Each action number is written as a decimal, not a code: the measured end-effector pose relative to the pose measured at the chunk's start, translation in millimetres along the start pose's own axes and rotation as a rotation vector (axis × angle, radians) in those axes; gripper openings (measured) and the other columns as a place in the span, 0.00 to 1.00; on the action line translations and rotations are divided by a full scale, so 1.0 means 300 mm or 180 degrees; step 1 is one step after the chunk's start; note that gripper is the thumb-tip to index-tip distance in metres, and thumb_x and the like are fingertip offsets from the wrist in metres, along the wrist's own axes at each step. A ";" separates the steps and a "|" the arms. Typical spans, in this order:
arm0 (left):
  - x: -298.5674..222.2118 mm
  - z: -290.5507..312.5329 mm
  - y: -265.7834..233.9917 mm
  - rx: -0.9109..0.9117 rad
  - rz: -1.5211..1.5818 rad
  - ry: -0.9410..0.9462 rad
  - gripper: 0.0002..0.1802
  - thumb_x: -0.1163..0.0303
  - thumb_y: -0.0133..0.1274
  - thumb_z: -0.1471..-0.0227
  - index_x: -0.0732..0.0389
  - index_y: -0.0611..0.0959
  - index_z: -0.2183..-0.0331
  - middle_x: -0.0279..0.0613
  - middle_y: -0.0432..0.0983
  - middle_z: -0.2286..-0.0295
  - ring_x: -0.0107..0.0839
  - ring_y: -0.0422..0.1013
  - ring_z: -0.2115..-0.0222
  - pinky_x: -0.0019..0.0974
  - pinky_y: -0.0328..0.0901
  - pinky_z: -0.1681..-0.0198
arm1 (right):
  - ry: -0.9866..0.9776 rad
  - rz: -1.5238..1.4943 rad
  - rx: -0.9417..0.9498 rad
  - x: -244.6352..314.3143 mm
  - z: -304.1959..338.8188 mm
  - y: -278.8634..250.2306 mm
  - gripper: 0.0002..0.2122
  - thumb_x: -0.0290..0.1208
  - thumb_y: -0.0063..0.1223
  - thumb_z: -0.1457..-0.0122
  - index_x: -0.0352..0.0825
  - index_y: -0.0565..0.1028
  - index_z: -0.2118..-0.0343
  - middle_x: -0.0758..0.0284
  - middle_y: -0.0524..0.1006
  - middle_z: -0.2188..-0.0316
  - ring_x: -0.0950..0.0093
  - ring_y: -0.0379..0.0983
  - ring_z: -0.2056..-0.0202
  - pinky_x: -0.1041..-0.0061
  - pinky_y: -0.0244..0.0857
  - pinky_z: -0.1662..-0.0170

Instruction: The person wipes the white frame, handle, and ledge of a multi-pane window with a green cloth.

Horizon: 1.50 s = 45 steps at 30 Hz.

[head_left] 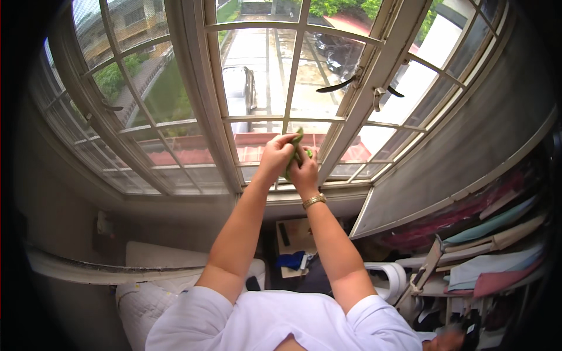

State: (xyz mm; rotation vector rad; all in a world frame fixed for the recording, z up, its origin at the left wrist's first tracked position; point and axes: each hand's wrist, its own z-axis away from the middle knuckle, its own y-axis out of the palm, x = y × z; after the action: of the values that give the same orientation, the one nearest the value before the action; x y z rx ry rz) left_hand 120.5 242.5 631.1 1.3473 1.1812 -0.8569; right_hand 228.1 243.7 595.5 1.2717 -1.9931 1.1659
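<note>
Both of my arms stretch forward to the window (297, 70). A bunched green cloth (300, 136) is held in front of the lower panes. My left hand (276, 154) has its fingers closed on the cloth's upper part. Just beside it, my right hand (304, 173) grips the same cloth, some of which shows between the fingers. The rest of the cloth is hidden by the hands. A gold-coloured bracelet or watch (314, 200) circles my right wrist. Whether the cloth touches the glass I cannot tell.
Dark window handles (336, 86) jut inward at the upper right. A grey panel (451, 134) leans on the right, above a rack with folded clothes (492, 275). Below are a small table (291, 228) with a blue item, a white chair (389, 278) and a mattress (155, 301).
</note>
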 end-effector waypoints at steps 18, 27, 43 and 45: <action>0.086 -0.079 0.180 0.0184 0.0353 0.0291 0.34 0.70 0.46 0.45 0.57 0.51 0.41 0.50 0.59 0.49 0.36 0.58 0.49 0.36 0.53 0.45 | -0.0338 0.0313 -0.1018 -0.044 -0.290 -0.174 0.09 0.30 0.52 0.49 0.34 0.71 0.65 0.57 0.69 0.67 0.59 0.65 0.59 0.64 0.61 0.55; 0.103 -0.087 0.224 0.0372 0.0093 -0.0107 0.33 0.57 0.50 0.47 0.51 0.58 0.43 0.49 0.59 0.51 0.35 0.59 0.50 0.35 0.58 0.50 | -0.0092 -0.1289 -0.0727 -0.076 -0.121 -0.074 0.20 0.43 0.24 0.37 0.33 0.62 0.52 0.57 0.59 0.51 0.65 0.57 0.49 0.67 0.48 0.45; 0.087 -0.101 0.076 0.1287 0.2954 -0.0797 0.27 0.52 0.41 0.49 0.63 0.73 0.55 0.49 0.75 0.66 0.36 0.73 0.70 0.40 0.70 0.63 | 0.0566 -0.1957 0.0443 -0.063 -0.306 -0.179 0.12 0.25 0.47 0.42 0.30 0.69 0.55 0.66 0.73 0.67 0.81 0.70 0.71 0.83 0.65 0.66; 0.076 -0.097 0.071 0.1196 0.2929 -0.0828 0.26 0.52 0.42 0.49 0.63 0.74 0.57 0.47 0.76 0.67 0.35 0.73 0.70 0.41 0.70 0.62 | 0.0632 -0.1967 0.0569 -0.068 -0.303 -0.176 0.08 0.32 0.46 0.40 0.33 0.71 0.63 0.71 0.75 0.68 0.84 0.70 0.70 0.85 0.66 0.65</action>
State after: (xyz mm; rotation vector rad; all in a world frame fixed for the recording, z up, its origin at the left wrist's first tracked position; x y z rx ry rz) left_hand 142.6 276.8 619.0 1.7829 0.1184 -0.5452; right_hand 281.3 321.3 646.8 1.6295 -1.2352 1.1104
